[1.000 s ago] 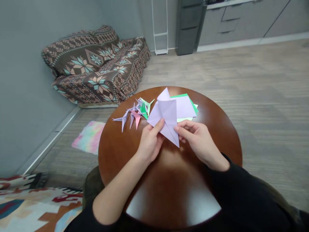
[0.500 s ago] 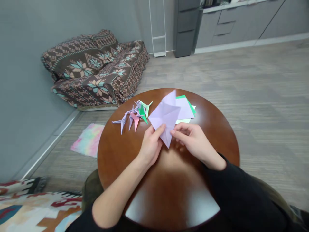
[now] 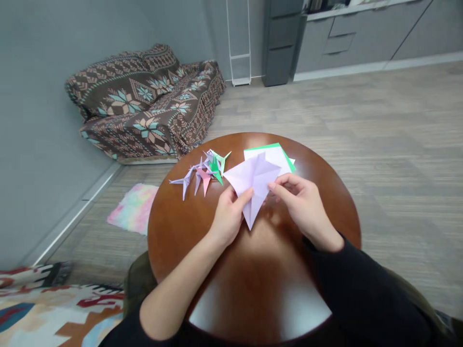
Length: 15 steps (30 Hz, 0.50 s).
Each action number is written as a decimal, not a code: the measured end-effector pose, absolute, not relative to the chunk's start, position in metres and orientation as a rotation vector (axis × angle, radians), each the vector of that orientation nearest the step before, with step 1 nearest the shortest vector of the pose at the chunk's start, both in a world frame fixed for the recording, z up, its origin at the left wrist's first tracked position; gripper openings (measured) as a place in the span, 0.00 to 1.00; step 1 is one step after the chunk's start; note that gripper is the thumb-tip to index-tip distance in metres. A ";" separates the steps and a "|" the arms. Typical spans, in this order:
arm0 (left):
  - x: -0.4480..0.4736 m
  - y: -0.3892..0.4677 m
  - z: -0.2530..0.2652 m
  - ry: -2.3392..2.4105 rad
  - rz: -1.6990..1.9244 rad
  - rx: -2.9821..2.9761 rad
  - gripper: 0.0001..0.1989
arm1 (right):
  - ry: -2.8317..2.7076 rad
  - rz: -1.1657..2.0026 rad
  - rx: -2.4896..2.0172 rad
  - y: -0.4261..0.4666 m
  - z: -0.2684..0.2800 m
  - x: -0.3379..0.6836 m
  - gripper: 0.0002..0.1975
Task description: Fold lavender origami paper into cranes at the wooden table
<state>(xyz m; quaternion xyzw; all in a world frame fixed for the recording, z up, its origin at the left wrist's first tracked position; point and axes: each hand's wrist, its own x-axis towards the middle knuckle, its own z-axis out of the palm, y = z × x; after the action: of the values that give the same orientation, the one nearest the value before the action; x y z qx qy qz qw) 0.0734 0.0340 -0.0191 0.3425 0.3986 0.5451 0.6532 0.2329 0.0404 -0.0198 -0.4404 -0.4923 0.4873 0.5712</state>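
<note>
A partly folded sheet of lilac origami paper (image 3: 256,179) is held above the round table, its narrow point aimed down toward me. My left hand (image 3: 231,212) pinches its lower left side, thumb on top and fingers beneath. At the right edge, the thumb and fingers of my right hand (image 3: 300,197) pinch the paper too. Behind it lies a stack of paper sheets (image 3: 269,151), white or pale lilac on top with green edges showing. To the left sit several folded paper cranes (image 3: 204,176) in lilac, pink, green and pale green.
The round brown wooden table (image 3: 181,231) is in front of me. Beyond it on the left stands a sofa (image 3: 144,106) under a patterned cover. A pastel fluffy mat (image 3: 132,209) lies on the floor. Grey cabinets (image 3: 325,48) line the back right.
The paper's upper flap has come down and its right corner has spread further right. My right hand has moved up and slightly right with that edge; my left hand keeps its hold.
</note>
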 end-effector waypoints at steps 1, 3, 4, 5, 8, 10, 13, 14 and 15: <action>0.074 0.034 -0.019 0.897 1.247 0.752 0.21 | -1.146 1.158 -1.024 0.040 -0.020 0.233 0.09; 0.074 0.035 -0.018 0.886 1.274 0.703 0.21 | -1.102 1.169 -1.014 0.041 -0.020 0.233 0.09; 0.074 0.036 -0.019 0.883 1.292 0.680 0.20 | -1.078 1.168 -1.012 0.041 -0.020 0.234 0.08; 0.073 0.037 -0.019 0.877 1.315 0.660 0.20 | -1.057 1.165 -1.012 0.042 -0.021 0.234 0.09; 0.071 0.040 -0.018 0.858 1.409 0.611 0.18 | -1.026 1.164 -1.011 0.043 -0.023 0.237 0.10; 0.069 0.042 -0.016 0.851 1.466 0.580 0.19 | -1.011 1.180 -1.010 0.044 -0.024 0.238 0.10; 0.067 0.043 -0.015 0.865 1.494 0.540 0.19 | -0.962 1.196 -1.025 0.045 -0.024 0.239 0.10; 0.067 0.044 -0.015 0.867 1.498 0.536 0.18 | -0.946 1.194 -1.033 0.045 -0.023 0.239 0.10; 0.067 0.044 -0.015 0.866 1.502 0.535 0.17 | -0.933 1.194 -1.040 0.045 -0.023 0.238 0.11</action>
<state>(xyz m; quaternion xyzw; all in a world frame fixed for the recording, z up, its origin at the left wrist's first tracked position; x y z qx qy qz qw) 0.0671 0.0442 -0.0151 0.2324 0.3758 0.6521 0.6160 0.2384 0.0451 -0.0230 -0.4498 -0.4036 0.5165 0.6066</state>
